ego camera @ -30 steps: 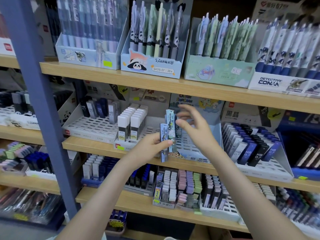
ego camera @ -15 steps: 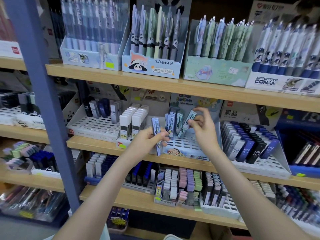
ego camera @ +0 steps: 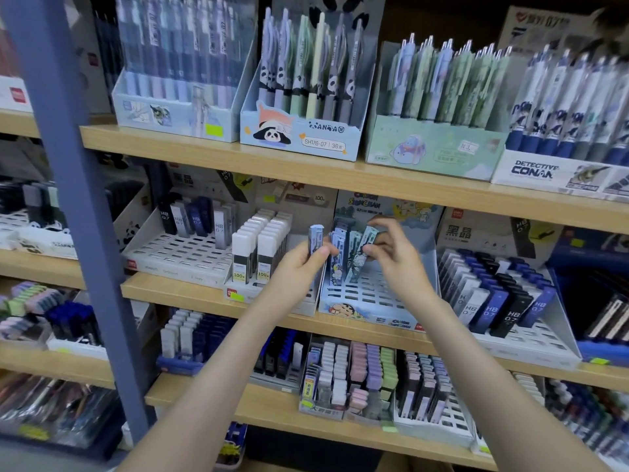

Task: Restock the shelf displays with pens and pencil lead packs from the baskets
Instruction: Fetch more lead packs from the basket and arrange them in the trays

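Your left fingers curl round one lead pack and hold it upright. The left hand sits at 9 o'clock of the tray. Your right fingertips pinch a second pack. Its top leans toward 1 o'clock and its foot is in the tray, beside the standing packs. A second ago both hands met at the left hand's packs; now they are apart.
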### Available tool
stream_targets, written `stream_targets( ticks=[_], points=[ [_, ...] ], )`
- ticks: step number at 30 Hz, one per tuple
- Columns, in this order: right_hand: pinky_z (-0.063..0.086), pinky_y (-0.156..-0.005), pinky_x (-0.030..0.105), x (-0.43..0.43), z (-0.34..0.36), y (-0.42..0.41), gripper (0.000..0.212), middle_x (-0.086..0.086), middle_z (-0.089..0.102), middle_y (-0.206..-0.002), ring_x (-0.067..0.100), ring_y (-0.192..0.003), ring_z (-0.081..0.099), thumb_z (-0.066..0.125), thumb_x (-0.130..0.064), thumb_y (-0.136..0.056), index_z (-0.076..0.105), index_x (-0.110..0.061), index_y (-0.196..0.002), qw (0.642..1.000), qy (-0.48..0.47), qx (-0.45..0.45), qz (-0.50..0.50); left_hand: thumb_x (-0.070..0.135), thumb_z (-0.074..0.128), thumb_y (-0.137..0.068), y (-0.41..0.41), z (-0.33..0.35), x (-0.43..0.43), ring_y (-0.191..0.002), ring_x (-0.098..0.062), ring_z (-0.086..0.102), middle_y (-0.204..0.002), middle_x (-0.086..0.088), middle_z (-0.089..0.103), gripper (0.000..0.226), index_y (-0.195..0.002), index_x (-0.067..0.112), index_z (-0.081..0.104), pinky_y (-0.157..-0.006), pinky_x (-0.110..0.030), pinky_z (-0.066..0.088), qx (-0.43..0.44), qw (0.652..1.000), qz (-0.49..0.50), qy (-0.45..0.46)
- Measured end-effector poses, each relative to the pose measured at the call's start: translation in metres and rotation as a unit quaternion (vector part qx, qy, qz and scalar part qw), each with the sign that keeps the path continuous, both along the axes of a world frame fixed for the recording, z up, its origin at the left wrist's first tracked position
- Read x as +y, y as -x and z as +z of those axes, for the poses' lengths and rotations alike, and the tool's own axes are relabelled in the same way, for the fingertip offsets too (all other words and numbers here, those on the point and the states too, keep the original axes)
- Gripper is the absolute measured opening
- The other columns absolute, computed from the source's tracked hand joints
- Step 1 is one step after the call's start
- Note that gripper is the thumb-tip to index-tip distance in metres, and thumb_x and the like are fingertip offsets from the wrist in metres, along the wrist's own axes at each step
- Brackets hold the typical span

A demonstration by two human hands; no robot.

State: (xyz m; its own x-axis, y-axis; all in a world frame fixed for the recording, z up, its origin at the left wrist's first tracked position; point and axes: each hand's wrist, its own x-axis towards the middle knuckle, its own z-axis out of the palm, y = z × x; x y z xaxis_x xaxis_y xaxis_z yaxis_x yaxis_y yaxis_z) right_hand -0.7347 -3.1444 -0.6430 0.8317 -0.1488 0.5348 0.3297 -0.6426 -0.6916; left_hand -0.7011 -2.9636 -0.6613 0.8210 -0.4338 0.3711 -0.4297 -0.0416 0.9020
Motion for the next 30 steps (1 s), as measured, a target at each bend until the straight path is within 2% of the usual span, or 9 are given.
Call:
stream_targets(
  ticks=[3, 6, 13, 18, 23, 26, 30],
  points=[
    [0.045, -0.081, 0.024, 0.0019, -0.0022, -0.0004, 0.036, 0.000, 0.055, -0.099, 0.012, -0.092, 0.056, 0.054, -0.015, -0.095, 0.042, -0.034, -0.122, 1.000, 0.026, 0.009, 0.002, 0.027, 0.041, -0.101, -0.0026, 0.0003, -0.0015, -0.112, 0.001, 0.052, -0.117, 0.016, 0.057, 0.020, -0.098, 0.032, 0.061, -0.100, -0.025, 0.037, 0.002, 1.000, -0.009, 0.001],
    [0.038, -0.073, 0.011, 0.0011, -0.0047, -0.0010, 0.049, -0.004, 0.050, -0.095, 0.006, -0.087, 0.051, 0.055, -0.014, -0.094, 0.034, -0.028, -0.136, 0.998, 0.054, 0.036, -0.008, 0.027, 0.042, -0.101, -0.0045, -0.0015, -0.0015, -0.116, -0.006, 0.053, -0.121, 0.011, 0.058, 0.021, -0.097, 0.033, 0.061, -0.105, -0.031, 0.039, -0.003, 1.000, -0.005, 0.011],
    [0.043, -0.073, 0.021, 0.0052, -0.0063, 0.0014, 0.057, -0.002, 0.050, -0.086, 0.009, -0.080, 0.053, 0.055, -0.011, -0.094, 0.030, -0.034, -0.140, 0.993, 0.114, 0.030, 0.007, 0.027, 0.043, -0.101, -0.0041, -0.0023, -0.0039, -0.120, -0.010, 0.053, -0.126, 0.005, 0.058, 0.021, -0.096, 0.036, 0.060, -0.109, -0.038, 0.038, 0.004, 1.000, 0.001, 0.013],
    [0.047, -0.075, 0.030, 0.0048, -0.0013, 0.0021, 0.057, 0.003, 0.053, -0.086, 0.017, -0.081, 0.056, 0.054, -0.013, -0.095, 0.029, -0.038, -0.139, 0.989, 0.143, 0.037, 0.003, 0.026, 0.042, -0.101, -0.0017, -0.0017, -0.0035, -0.117, -0.010, 0.053, -0.124, 0.005, 0.059, 0.021, -0.095, 0.036, 0.060, -0.104, -0.032, 0.039, 0.007, 1.000, 0.003, 0.012],
    [0.047, -0.072, 0.029, 0.0077, 0.0008, -0.0013, 0.058, -0.003, 0.051, -0.086, 0.018, -0.079, 0.055, 0.052, -0.012, -0.095, 0.028, -0.042, -0.139, 0.980, 0.194, 0.038, 0.018, 0.028, 0.042, -0.101, -0.0012, -0.0054, -0.0042, -0.108, -0.011, 0.057, -0.115, 0.005, 0.062, 0.021, -0.095, 0.037, 0.060, -0.098, -0.033, 0.043, 0.008, 1.000, 0.015, 0.009],
    [0.047, -0.075, 0.028, 0.0032, 0.0010, -0.0002, 0.059, 0.001, 0.052, -0.087, 0.018, -0.080, 0.055, 0.054, -0.012, -0.095, 0.030, -0.040, -0.140, 0.988, 0.146, 0.046, 0.009, 0.030, 0.041, -0.102, -0.0011, -0.0073, -0.0028, -0.102, -0.017, 0.058, -0.108, 0.007, 0.063, 0.021, -0.097, 0.038, 0.060, -0.093, -0.032, 0.044, 0.010, 1.000, 0.018, 0.002],
    [0.045, -0.077, 0.023, -0.0006, -0.0034, 0.0015, 0.060, -0.003, 0.052, -0.088, 0.013, -0.083, 0.055, 0.059, -0.015, -0.092, 0.029, -0.037, -0.139, 0.998, 0.038, 0.056, 0.008, 0.032, 0.040, -0.102, -0.0022, -0.0087, -0.0021, -0.107, -0.021, 0.058, -0.111, 0.005, 0.064, 0.021, -0.098, 0.040, 0.060, -0.098, -0.038, 0.043, 0.009, 1.000, 0.015, -0.001]
  ],
)
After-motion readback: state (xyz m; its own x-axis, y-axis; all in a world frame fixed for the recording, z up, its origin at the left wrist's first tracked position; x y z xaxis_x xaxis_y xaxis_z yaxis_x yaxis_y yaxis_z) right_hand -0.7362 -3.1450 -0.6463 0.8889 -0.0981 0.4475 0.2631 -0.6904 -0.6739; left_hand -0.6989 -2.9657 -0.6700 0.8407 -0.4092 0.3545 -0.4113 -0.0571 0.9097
